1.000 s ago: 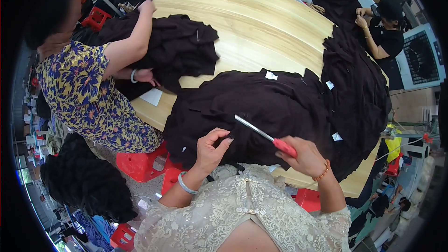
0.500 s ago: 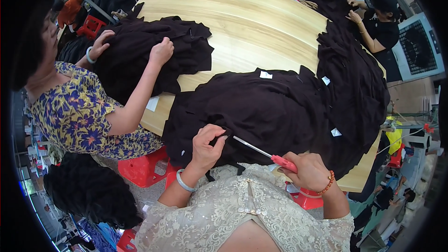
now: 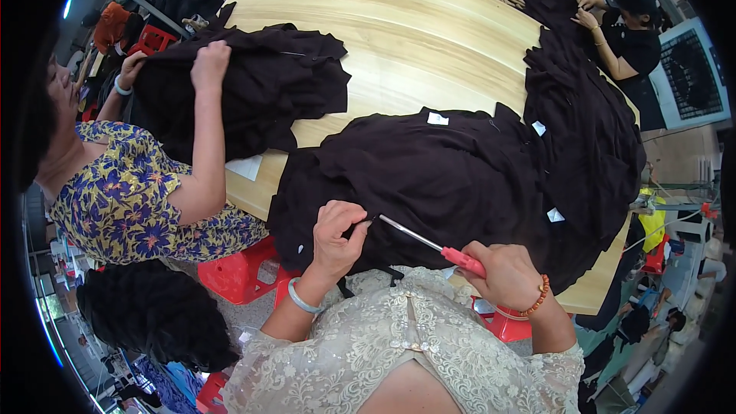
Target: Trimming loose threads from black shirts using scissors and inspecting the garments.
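Left hand pinches a fold of the dark garment at its near edge, fingers closed on the cloth. Right hand is closed around the red handle of a thread snipper, its metal blade angled toward the pinched fold and nearly touching the left fingertips. The garment lies heaped on the near side of the wooden desk, white labels showing. A person in a floral dress at left lifts another dark garment.
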A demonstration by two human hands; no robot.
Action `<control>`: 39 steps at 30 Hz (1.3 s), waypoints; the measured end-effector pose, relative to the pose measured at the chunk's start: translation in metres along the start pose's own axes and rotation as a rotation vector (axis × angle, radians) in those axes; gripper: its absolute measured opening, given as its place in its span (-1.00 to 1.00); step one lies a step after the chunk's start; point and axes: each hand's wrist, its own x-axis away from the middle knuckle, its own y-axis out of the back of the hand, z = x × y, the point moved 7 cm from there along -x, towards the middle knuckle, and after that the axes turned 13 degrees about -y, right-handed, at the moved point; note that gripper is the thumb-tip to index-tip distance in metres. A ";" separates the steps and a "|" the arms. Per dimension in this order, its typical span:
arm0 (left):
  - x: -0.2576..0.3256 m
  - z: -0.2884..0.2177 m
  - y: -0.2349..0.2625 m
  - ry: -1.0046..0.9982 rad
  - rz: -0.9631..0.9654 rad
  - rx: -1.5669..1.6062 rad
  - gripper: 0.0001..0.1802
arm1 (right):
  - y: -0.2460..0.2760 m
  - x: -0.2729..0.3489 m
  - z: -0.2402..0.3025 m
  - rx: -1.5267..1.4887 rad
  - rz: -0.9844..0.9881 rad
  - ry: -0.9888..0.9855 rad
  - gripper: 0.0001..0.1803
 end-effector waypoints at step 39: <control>-0.126 -0.040 0.122 -0.115 -0.514 0.419 -0.77 | -0.042 -0.121 -0.030 -0.152 0.229 -0.036 -0.62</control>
